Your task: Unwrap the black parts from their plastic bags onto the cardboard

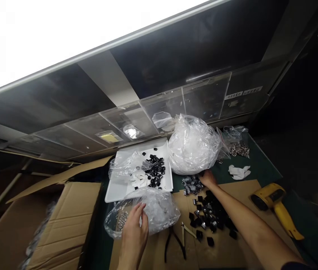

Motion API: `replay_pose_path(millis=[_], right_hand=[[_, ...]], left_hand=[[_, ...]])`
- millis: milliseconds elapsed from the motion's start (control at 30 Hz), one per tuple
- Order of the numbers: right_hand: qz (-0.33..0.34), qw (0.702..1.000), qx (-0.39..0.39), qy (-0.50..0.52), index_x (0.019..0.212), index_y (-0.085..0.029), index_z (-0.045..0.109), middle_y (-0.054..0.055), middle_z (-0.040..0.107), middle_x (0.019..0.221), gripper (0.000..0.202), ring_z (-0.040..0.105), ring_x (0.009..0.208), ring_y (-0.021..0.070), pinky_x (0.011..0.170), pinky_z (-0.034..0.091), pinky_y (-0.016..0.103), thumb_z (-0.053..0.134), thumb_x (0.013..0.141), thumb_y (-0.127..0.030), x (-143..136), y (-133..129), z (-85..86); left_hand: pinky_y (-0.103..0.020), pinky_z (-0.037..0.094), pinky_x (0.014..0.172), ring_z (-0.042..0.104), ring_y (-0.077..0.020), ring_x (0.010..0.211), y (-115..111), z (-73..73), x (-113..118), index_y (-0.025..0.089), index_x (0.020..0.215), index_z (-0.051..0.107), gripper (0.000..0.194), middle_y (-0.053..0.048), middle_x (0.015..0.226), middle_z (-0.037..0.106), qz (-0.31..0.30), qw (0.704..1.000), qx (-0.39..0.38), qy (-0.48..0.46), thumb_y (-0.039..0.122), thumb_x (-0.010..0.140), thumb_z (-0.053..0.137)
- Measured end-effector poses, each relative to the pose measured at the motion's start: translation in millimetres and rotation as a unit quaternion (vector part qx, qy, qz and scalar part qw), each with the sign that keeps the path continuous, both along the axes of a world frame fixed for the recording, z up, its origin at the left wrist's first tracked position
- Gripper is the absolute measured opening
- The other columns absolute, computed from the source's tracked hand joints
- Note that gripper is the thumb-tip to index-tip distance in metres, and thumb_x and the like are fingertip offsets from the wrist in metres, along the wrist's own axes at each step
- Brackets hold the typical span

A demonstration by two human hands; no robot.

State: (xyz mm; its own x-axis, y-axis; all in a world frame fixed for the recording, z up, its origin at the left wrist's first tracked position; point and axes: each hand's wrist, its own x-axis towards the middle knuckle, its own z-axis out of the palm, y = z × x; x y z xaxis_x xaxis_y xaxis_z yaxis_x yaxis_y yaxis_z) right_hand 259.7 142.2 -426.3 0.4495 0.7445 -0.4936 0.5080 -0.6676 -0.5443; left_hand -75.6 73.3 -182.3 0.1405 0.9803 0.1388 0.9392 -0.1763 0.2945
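Observation:
My left hand [135,225] is over the near side of a clear plastic bag [159,210], its fingers loosely bent and a gap showing beside the thumb. Nothing can be made out between those fingers. Small shiny pieces show at the bag's left end. My right hand [207,178] reaches to a pile of small dark parts in clear wrapping [192,185], just below a big stuffed clear bag [194,146]. Its fingertips are in shadow, so their grip is hidden. Under my right forearm lie many loose black square parts [204,212].
A white tray [111,191] holds black parts and crumpled plastic. Pliers [175,243] and cutters with pale handles [187,230] lie on cardboard. At right are a yellow heat gun [277,204], a white glove [239,172] and bagged screws [239,149]. An open carton [66,221] stands left.

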Motion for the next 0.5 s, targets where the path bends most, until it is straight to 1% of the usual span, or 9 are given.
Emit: replay_pose_path(millis=[67, 100, 167, 233, 300, 367, 433, 467, 500], right_hand=[[-0.010, 1.000, -0.026, 0.005, 0.127, -0.007, 0.056, 0.029, 0.056, 0.123, 0.060, 0.063, 0.106, 0.0376, 0.084, 0.048, 0.042, 0.062, 0.081, -0.044, -4.3, 10.7, -11.0], [-0.016, 0.999, -0.026, 0.009, 0.126, -0.007, 0.057, 0.029, 0.057, 0.121, 0.059, 0.063, 0.105, 0.0378, 0.083, 0.048, 0.042, 0.063, 0.080, -0.044, -5.8, 12.2, -16.9], [-0.028, 0.999, -0.004, 0.036, 0.121, -0.010, 0.062, 0.026, 0.062, 0.116, 0.054, 0.064, 0.104, 0.0363, 0.082, 0.048, 0.040, 0.067, 0.077, -0.040, -5.6, 10.6, -27.6], [-0.042, 0.996, 0.025, 0.078, 0.114, -0.013, 0.066, 0.021, 0.067, 0.110, 0.048, 0.064, 0.103, 0.0337, 0.082, 0.048, 0.037, 0.072, 0.070, -0.031, -0.8, 6.9, -34.9], [-0.055, 0.992, 0.046, 0.106, 0.107, -0.014, 0.069, 0.018, 0.071, 0.104, 0.044, 0.066, 0.100, 0.0322, 0.080, 0.048, 0.035, 0.073, 0.064, -0.020, 7.0, 4.2, -37.1], [-0.067, 0.990, 0.058, 0.113, 0.103, -0.013, 0.069, 0.017, 0.072, 0.100, 0.042, 0.066, 0.098, 0.0326, 0.079, 0.048, 0.035, 0.071, 0.061, -0.014, 15.0, 2.5, -33.7], [-0.084, 0.987, 0.074, 0.114, 0.102, -0.012, 0.068, 0.017, 0.072, 0.100, 0.039, 0.066, 0.098, 0.0329, 0.079, 0.049, 0.035, 0.070, 0.063, -0.015, 20.2, -0.7, -25.5], [-0.094, 0.985, 0.084, 0.117, 0.103, -0.012, 0.067, 0.017, 0.072, 0.101, 0.038, 0.066, 0.098, 0.0323, 0.078, 0.050, 0.035, 0.070, 0.065, -0.017, 20.9, -4.2, -19.8], [-0.101, 0.983, 0.091, 0.120, 0.104, -0.013, 0.066, 0.016, 0.071, 0.102, 0.038, 0.067, 0.096, 0.0308, 0.076, 0.051, 0.034, 0.070, 0.067, -0.021, 19.9, -9.4, -13.1]], left_hand=[[-0.037, 0.058, 0.080, 0.069, -0.0265, 0.099, 7.7, -8.4, -7.7, 0.021, 0.116, 0.069, 0.035, -0.014, 0.137, 0.057, -0.013, 0.993, -0.080, 0.081, 0.032, 0.091, 0.047], [-0.040, 0.058, 0.081, 0.068, -0.0279, 0.101, 7.7, -11.5, -8.5, 0.022, 0.119, 0.068, 0.036, -0.015, 0.144, 0.050, -0.018, 0.988, -0.105, 0.110, 0.033, 0.091, 0.047], [-0.047, 0.054, 0.089, 0.064, -0.0310, 0.110, 3.1, -14.0, -5.3, 0.023, 0.122, 0.066, 0.037, -0.015, 0.152, 0.039, -0.022, 0.983, -0.114, 0.141, 0.035, 0.093, 0.047], [-0.052, 0.051, 0.094, 0.060, -0.0332, 0.117, -4.1, -12.0, 1.6, 0.023, 0.124, 0.064, 0.038, -0.016, 0.154, 0.036, -0.014, 0.987, -0.086, 0.135, 0.036, 0.093, 0.048], [-0.052, 0.051, 0.095, 0.057, -0.0337, 0.121, -12.2, -6.3, 9.8, 0.022, 0.123, 0.065, 0.037, -0.016, 0.151, 0.038, -0.010, 0.995, -0.036, 0.092, 0.036, 0.092, 0.051], [-0.049, 0.051, 0.097, 0.056, -0.0327, 0.122, -23.0, 1.7, 18.4, 0.021, 0.119, 0.066, 0.032, -0.016, 0.146, 0.044, -0.023, 0.999, 0.021, 0.020, 0.033, 0.091, 0.054], [-0.045, 0.051, 0.099, 0.057, -0.0298, 0.121, -38.9, 8.9, 28.1, 0.023, 0.116, 0.068, 0.028, -0.014, 0.139, 0.052, -0.052, 0.994, 0.071, -0.070, 0.026, 0.089, 0.058], [-0.042, 0.051, 0.100, 0.058, -0.0277, 0.120, -48.6, 10.5, 33.8, 0.023, 0.115, 0.068, 0.028, -0.012, 0.133, 0.057, -0.066, 0.987, 0.084, -0.121, 0.022, 0.089, 0.059], [-0.040, 0.051, 0.100, 0.060, -0.0259, 0.117, -58.8, 10.0, 40.3, 0.024, 0.114, 0.069, 0.028, -0.011, 0.127, 0.061, -0.078, 0.978, 0.079, -0.175, 0.019, 0.088, 0.060]])
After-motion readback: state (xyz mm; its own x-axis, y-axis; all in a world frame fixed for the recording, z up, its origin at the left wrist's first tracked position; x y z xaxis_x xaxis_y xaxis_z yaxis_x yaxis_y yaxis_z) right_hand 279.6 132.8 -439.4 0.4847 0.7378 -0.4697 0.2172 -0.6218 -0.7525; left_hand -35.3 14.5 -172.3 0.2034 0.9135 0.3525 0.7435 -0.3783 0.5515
